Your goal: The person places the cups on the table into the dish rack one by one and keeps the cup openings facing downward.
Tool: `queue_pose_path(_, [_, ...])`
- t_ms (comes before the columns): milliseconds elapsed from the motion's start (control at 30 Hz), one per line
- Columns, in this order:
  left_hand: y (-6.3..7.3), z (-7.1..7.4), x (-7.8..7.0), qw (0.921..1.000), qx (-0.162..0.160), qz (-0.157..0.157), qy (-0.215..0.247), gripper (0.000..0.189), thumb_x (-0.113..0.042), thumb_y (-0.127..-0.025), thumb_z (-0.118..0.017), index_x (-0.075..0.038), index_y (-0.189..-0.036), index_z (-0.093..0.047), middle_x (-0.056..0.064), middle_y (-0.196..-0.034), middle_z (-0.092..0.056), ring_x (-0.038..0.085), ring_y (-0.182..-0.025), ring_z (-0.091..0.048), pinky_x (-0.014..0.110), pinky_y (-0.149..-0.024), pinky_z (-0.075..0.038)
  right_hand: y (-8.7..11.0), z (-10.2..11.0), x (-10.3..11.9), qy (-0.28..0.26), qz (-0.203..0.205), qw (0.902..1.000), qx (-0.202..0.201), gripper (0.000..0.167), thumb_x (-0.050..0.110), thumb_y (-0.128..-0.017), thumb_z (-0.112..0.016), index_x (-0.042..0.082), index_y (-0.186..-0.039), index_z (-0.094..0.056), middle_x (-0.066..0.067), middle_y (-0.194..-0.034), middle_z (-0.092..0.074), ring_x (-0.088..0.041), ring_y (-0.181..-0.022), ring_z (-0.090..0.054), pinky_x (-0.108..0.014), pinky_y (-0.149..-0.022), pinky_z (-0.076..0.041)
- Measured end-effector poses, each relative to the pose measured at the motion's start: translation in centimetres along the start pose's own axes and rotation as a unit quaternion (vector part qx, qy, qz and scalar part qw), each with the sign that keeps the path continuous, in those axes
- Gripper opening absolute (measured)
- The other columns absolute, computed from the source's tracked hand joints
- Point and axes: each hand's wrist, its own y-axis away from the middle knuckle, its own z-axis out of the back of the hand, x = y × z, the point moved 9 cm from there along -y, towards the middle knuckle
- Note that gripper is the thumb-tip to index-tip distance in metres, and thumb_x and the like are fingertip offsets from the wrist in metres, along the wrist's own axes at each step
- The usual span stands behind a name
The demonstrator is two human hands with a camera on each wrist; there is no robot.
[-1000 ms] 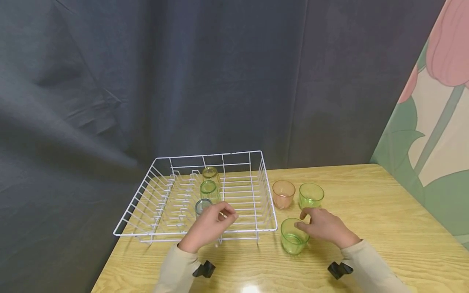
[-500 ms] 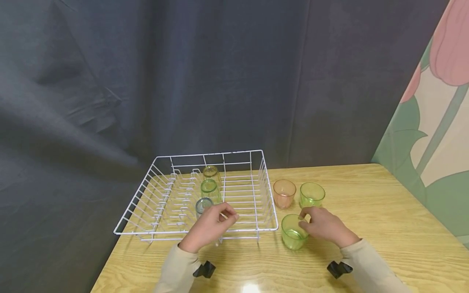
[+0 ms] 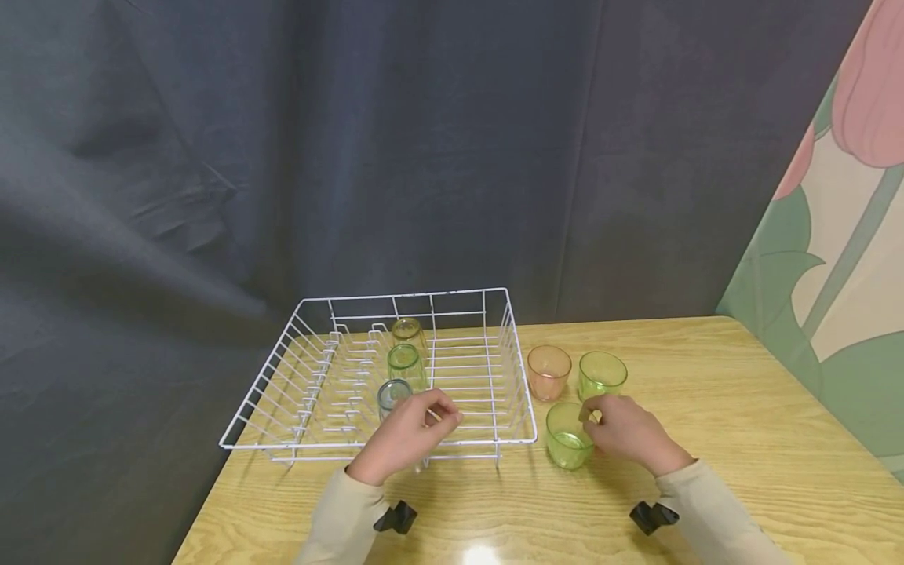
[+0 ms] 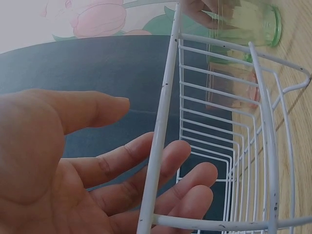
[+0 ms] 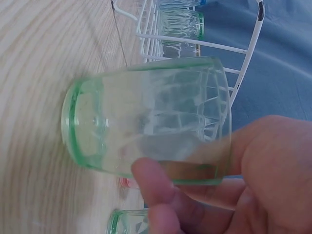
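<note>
My right hand (image 3: 625, 431) pinches the rim of a green drinking glass (image 5: 151, 117), which stands mouth up close over the table, to the right of the rack. In the right wrist view part of the hand shows through the glass wall. My left hand (image 3: 406, 431) holds nothing; its fingers are loosely curved by the front rail of a white wire dish rack (image 3: 304, 446). Behind the held glass, an orange glass (image 3: 548, 373) and a yellow-green glass (image 3: 603, 375) stand mouth up on the table.
Inside the rack, a bluish glass (image 3: 393, 395), a green glass (image 3: 404, 367) and an amber-tinted glass (image 3: 406, 333) stand upside down in a row. The wooden table (image 3: 741, 424) runs back to a dark curtain (image 3: 424, 157).
My right fingers have drawn together at the green glass's rim, and the glass has moved a little away from me, toward the orange one. The left hand stays in place.
</note>
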Motion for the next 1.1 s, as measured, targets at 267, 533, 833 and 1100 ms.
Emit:
queue_pose_path(267, [-0.1, -0.2, -0.4, 1.0000, 0.004, -0.006, -0.004, 0.020, -0.027, -0.101, -0.060, -0.011, -0.106, -0.070, -0.004, -0.098, -0.069, 0.011, -0.080, -0.061, 0.030, -0.073, -0.051, 0.1, 0.9, 0.1, 0.003, 0.002, 0.9996, -0.029, 0.028, 0.012, -0.092, -0.059, -0.004, -0.113, -0.068, 0.001, -0.060, -0.065, -0.013, -0.054, -0.057, -0.033, -0.049, -0.043])
queue_pose_path(533, [-0.3, -0.4, -0.5, 0.9999, 0.005, -0.010, -0.007, 0.020, -0.032, -0.100, -0.059, -0.016, -0.105, -0.070, -0.005, -0.098, -0.069, 0.009, -0.079, -0.061, 0.028, -0.073, -0.052, 0.4, 2.2, 0.3, -0.021, 0.006, 0.9976, -0.066, 0.031, 0.016, -0.098, -0.055, -0.005, -0.118, -0.065, 0.002, -0.059, -0.064, -0.013, -0.046, -0.053, -0.029, -0.042, -0.037])
queue_pose_path(833, [-0.6, -1.1, -1.2, 0.9997, 0.012, -0.019, -0.011, 0.024, -0.033, -0.101, -0.058, -0.014, -0.106, -0.071, -0.004, -0.098, -0.070, 0.007, -0.079, -0.063, 0.027, -0.074, -0.052, 1.5, 5.3, 2.5, -0.013, 0.042, 0.9857, -0.163, 0.032, 0.014, -0.098, -0.052, -0.005, -0.120, -0.065, 0.007, -0.052, -0.053, -0.009, -0.041, -0.039, -0.025, -0.038, -0.029])
queue_pose_path(1100, [-0.7, -1.5, -2.0, 0.9992, 0.033, -0.023, 0.005, 0.030, -0.040, -0.103, -0.054, -0.016, -0.109, -0.071, -0.003, -0.101, -0.071, 0.009, -0.084, -0.064, 0.028, -0.076, -0.053, 2.7, 7.3, 5.0, -0.008, 0.065, 0.9729, -0.222, 0.030, 0.018, -0.099, -0.055, -0.002, -0.119, -0.067, 0.006, -0.052, -0.049, -0.009, -0.042, -0.035, -0.027, -0.042, -0.030])
